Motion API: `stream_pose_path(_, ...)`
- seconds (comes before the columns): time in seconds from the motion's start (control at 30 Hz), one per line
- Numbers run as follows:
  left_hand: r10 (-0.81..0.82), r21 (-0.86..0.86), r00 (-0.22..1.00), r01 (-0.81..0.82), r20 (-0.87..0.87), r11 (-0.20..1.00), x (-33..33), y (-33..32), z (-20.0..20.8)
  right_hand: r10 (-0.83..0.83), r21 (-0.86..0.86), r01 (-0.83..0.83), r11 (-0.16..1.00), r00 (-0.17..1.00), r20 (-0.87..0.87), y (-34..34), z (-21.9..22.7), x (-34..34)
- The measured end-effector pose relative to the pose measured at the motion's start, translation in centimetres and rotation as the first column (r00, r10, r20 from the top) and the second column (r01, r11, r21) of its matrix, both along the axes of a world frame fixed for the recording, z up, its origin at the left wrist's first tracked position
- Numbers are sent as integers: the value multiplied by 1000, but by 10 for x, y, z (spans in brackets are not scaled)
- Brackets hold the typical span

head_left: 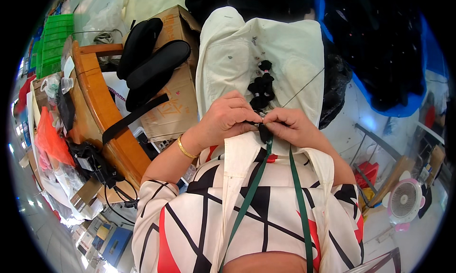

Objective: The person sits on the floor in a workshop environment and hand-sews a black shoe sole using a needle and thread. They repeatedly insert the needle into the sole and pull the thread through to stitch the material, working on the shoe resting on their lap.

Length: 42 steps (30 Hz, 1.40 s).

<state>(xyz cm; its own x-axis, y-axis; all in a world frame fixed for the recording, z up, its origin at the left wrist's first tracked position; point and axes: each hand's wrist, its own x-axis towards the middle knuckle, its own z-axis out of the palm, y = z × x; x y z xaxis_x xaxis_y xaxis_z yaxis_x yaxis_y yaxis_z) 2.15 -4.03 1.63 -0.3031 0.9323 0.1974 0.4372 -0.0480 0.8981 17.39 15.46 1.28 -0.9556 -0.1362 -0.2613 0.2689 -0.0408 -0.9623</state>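
Over my lap, my left hand and my right hand meet with fingertips pinched together. Between them is a small black fabric piece, its lower end showing under the fingers; a tiny light glint sits at the fingertips, too small to name. A string of bunched black fabric pieces with a pinkish band lies just beyond my hands. It rests on the off-white cloth spread over my knees. From near my right hand a thin dark line, perhaps thread, slants up to the right.
To the left stand a wooden chair, a cardboard box and long black padded pieces on top. A blue-edged container of black material is at far right. A small fan stands at lower right. Dark green straps hang down my front.
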Motion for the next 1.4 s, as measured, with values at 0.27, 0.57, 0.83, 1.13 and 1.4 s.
stream_pose_path(0.27, -11, 6, 1000, 10, 23, 1000, -1, -2, 0, 112, -117, -104, 988, 991, 71, 14, -7, 0)
stream_pose_path(0.57, -15, 13, 1000, 15, 27, 1000, -1, -1, 0, 89, -109, -82, 991, 994, 58, 9, -2, -4)
stream_pose_path(0.83, 57, -71, 995, -52, 83, 996, 2, 0, -2, -37, -178, 54, 983, 995, 98, -5, -10, 1)
stream_pose_path(1.13, 149, -160, 904, -91, 401, 983, 10, -6, -7, 16, -444, 154, 883, 935, 356, -6, -6, -10)
stream_pose_path(1.4, 200, -310, 951, -122, 236, 943, 12, -2, -10, -86, -93, 133, 987, 914, 397, -2, 7, -24)
